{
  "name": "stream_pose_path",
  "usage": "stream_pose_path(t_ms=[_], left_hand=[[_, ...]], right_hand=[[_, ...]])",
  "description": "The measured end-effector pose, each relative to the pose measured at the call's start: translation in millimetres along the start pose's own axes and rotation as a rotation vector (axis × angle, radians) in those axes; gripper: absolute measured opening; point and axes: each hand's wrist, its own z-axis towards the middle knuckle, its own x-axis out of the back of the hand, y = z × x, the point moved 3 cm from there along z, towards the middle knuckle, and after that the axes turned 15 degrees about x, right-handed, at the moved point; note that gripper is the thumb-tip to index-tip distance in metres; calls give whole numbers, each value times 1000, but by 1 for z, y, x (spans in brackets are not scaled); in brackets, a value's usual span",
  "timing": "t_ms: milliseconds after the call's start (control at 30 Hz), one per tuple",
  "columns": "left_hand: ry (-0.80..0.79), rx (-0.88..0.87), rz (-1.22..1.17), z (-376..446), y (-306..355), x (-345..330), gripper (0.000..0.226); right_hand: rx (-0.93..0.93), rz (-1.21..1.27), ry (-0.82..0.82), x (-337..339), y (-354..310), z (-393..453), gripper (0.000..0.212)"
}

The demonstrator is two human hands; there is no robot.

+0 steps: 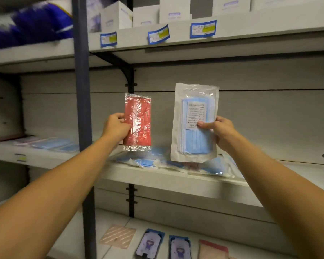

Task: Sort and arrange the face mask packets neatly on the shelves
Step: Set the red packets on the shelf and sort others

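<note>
My left hand (116, 127) pinches a red face mask packet (138, 116) by its left edge and holds it upright above the middle shelf (176, 179). My right hand (221, 129) grips a larger clear packet of blue face masks (195, 139) at its right side, thumb across the white label, also upright. Both packets hang in front of the grey back panel. Under them lies a loose pile of blue mask packets (157, 162) on the middle shelf.
A dark upright post (82, 109) divides the shelving. Left of it, more blue packets (51, 143) lie flat. The lower shelf holds pink, purple-printed (150, 243) and red packets in a row. White boxes (118, 15) and blue price tags (203, 28) line the top shelf.
</note>
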Motion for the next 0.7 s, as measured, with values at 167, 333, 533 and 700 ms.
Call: stream_pose_path(t_ms=[167, 333, 533, 700], left_hand=[[71, -7, 19, -24, -5, 45, 27], [121, 67, -125, -35, -17, 99, 11], [209, 86, -92, -38, -29, 187, 11], [303, 85, -86, -38, -36, 265, 10]], right_hand=[[-38, 93, -133, -56, 13, -12, 41], [-64, 122, -247, -113, 21, -26, 41], [-54, 179, -331, -192, 15, -44, 46], [-33, 183, -378, -264, 14, -67, 40]])
